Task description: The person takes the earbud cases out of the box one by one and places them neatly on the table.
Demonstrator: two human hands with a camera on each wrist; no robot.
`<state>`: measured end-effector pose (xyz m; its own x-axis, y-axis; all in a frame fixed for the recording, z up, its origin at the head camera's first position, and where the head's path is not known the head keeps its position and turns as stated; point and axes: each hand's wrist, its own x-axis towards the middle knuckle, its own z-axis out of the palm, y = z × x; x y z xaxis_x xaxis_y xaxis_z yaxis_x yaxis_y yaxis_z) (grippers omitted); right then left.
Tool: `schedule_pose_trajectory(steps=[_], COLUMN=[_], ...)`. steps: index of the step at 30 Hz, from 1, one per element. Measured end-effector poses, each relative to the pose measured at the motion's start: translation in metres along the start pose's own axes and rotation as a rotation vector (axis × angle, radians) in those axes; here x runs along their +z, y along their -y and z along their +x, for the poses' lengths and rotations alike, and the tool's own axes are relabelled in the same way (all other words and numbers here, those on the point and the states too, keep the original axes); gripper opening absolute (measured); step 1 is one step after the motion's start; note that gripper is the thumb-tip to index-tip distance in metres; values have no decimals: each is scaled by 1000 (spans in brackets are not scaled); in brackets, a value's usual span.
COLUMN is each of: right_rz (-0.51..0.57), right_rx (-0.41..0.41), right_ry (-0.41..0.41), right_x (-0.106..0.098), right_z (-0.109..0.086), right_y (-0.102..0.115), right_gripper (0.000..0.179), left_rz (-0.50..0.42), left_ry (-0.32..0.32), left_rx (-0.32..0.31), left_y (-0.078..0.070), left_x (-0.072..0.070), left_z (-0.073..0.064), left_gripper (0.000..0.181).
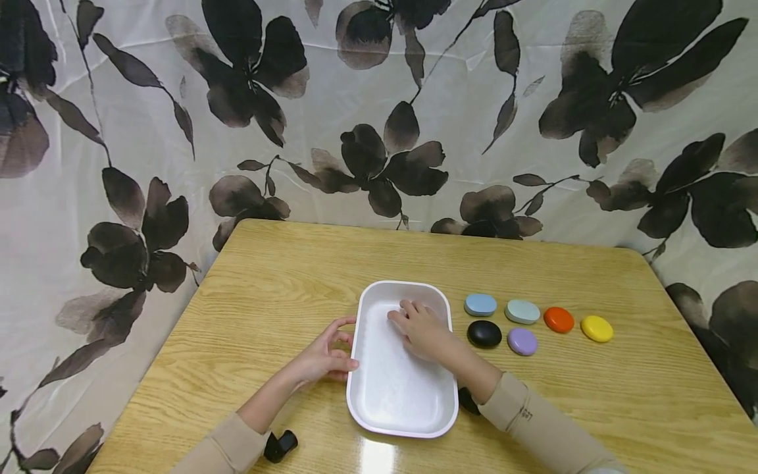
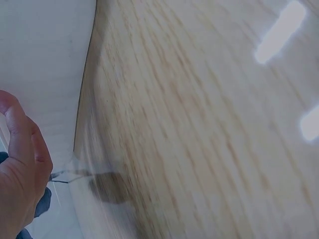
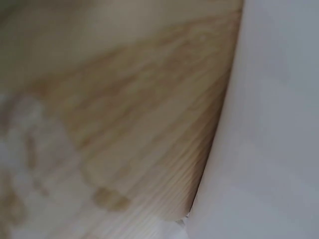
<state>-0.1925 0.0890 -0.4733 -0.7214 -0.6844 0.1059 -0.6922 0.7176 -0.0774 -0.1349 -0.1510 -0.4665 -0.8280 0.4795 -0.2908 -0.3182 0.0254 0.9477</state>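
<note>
A white rectangular tray [image 1: 403, 401] with rounded corners stands on the wooden table. On its left side, my left hand [image 1: 322, 355] grips the edge, thumb at the rim and fingers along the outer wall. In the left wrist view the curved fingers of the left hand [image 2: 22, 164] show beside the pale tray wall [image 2: 45, 59]. My right hand [image 1: 423, 332] reaches over the right rim into the tray's far half, fingers loosely bent and spread. Nothing shows in it, though its palm side is hidden. The right wrist view shows the tray's outer wall [image 3: 264, 129], not the hand.
Right of the tray lie smooth oval pieces: blue [image 1: 480, 304], pale green [image 1: 522, 311], red-orange [image 1: 559, 319], yellow [image 1: 597, 328], black [image 1: 484, 334] and purple [image 1: 522, 342]. A black object [image 1: 280, 446] sits by the left sleeve. Floral cloth [image 1: 367, 99] hangs behind the table [image 1: 266, 283].
</note>
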Motion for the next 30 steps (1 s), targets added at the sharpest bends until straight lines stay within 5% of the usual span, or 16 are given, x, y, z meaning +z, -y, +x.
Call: schedule_pose_trajectory(steps=[6,15,21,30], right_rz=[-69,-57,-70,-66], right_rx=[77,218,183,75], right_ry=[-41,44,7,-184], right_x=[3,1,-1,-21], right_z=[-3,-6,-6,-7], right_y=[-1,2,2,-2], right_gripper=[27,25,26,26], left_rz=[10,10,21,22], left_ry=[7,4,10,10], left_rx=[3,-1,4,4], left_y=[1,3,1,-2], left_x=[0,1,2,2], left_z=[2,4,4,3], left_gripper=[80,80,79,79])
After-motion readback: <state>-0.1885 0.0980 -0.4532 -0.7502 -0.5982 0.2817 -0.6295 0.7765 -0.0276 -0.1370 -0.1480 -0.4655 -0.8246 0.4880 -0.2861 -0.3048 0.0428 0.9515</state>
